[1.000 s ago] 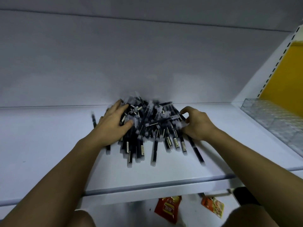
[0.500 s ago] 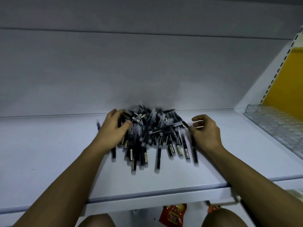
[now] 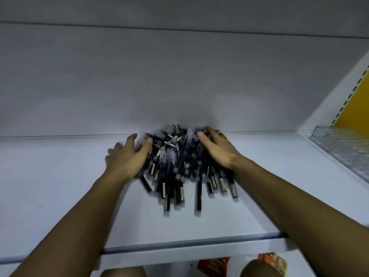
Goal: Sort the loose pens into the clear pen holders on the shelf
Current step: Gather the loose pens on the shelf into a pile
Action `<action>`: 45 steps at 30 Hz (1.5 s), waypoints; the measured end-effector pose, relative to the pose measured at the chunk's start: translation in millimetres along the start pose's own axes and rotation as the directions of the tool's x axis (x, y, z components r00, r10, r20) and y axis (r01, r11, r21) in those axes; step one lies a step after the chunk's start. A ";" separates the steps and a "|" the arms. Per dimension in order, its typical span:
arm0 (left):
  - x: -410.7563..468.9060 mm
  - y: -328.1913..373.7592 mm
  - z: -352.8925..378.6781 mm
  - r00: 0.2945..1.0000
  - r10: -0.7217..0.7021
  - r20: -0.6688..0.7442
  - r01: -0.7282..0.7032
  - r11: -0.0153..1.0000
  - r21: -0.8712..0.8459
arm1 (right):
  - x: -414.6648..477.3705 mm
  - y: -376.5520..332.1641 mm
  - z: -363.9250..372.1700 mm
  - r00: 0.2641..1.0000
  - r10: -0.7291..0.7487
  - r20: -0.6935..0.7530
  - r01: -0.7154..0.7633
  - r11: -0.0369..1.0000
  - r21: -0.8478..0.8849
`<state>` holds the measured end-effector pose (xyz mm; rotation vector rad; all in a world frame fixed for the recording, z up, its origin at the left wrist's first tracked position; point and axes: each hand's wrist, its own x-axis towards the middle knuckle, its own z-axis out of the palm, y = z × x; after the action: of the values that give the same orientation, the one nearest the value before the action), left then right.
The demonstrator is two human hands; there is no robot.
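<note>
A heap of several dark pens (image 3: 179, 168) with clear caps lies on the white shelf (image 3: 60, 186), against the back wall. My left hand (image 3: 127, 158) rests on the heap's left side with spread fingers, thumb on the pens. My right hand (image 3: 217, 150) lies flat over the heap's right side, fingers straight and reaching to the back of the pile. Neither hand grips a pen. A clear pen holder (image 3: 343, 148) stands at the shelf's right end, apart from both hands.
The shelf's front edge (image 3: 179, 246) runs across below my forearms. A yellow panel (image 3: 355, 104) and a slotted upright (image 3: 353, 90) stand at the right. Red and orange packets (image 3: 213, 266) lie on a lower level.
Both hands have moved further onto the heap. The right hand went from the pile's right edge, fingers curled, to lying flat over its back right part. The pens are bunched closer.
</note>
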<state>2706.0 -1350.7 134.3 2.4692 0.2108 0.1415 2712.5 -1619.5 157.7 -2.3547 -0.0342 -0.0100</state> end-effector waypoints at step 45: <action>21.8 -77.5 -88.4 0.971 0.203 0.126 -0.160 0.943 -0.291 | 29.7 -96.9 103.3 0.979 -0.159 0.127 0.175 0.977 -0.120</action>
<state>2704.9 -1233.3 156.8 2.2011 -0.0998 0.0533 2739.2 -1477.3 153.9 -2.4743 -0.2977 0.0452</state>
